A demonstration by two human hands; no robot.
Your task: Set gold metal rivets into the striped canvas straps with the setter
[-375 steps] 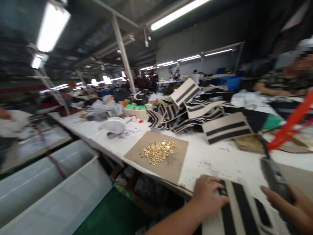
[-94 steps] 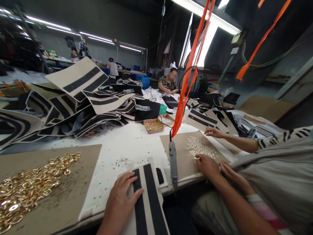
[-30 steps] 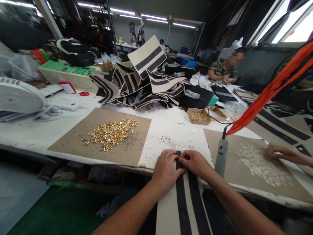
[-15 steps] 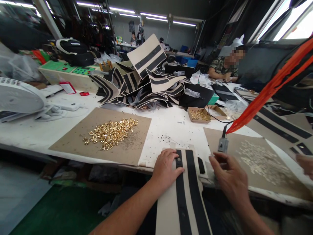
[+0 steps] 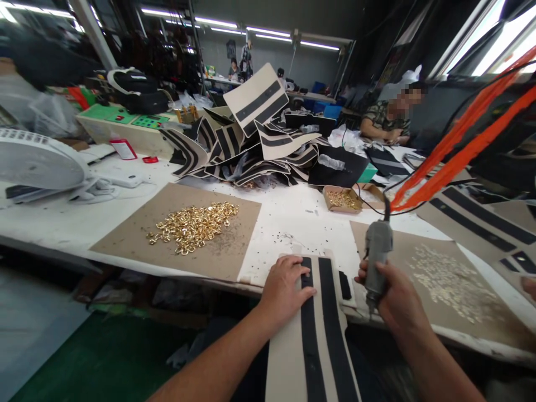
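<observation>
My left hand rests on the upper left part of a beige panel with two dark stripes, its thumb and fingers apart. The panel's far end is on the table, and its near end reaches down over the edge toward my lap. In my right hand is a grey electric screwdriver, tip down, to the right of the panel. The tip is clear of the panel. A black cable and orange cords run up from the tool.
Gold-coloured metal rings lie heaped on a brown board; small pale pieces spread over another at right. A small box holds gold pieces. Striped panels pile up behind. A fan stands left. A person sits across.
My right hand has closed around the electric screwdriver, which hung from its cords above the hand, and brought it down. The cords now stretch further. My left hand stays on the panel.
</observation>
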